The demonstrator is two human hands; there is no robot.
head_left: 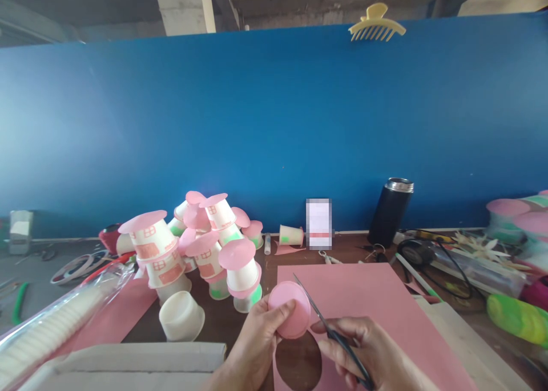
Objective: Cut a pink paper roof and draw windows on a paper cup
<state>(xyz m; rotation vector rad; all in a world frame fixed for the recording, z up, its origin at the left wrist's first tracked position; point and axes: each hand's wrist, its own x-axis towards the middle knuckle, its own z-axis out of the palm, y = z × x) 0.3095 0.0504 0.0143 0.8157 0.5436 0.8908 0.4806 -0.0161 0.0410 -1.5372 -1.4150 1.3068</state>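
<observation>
My left hand pinches a round pink paper disc between thumb and fingers, low in the middle of the view. My right hand grips black scissors, their blades pointing up and left beside the disc's right edge. Under both hands lies a pink paper sheet with a round hole cut out of its near edge.
A pile of white paper cups with pink roofs stands at left, with a plain upturned cup in front. A sleeve of stacked cups lies far left. A black flask, cables, a green roll sit at right. A blue wall rises behind.
</observation>
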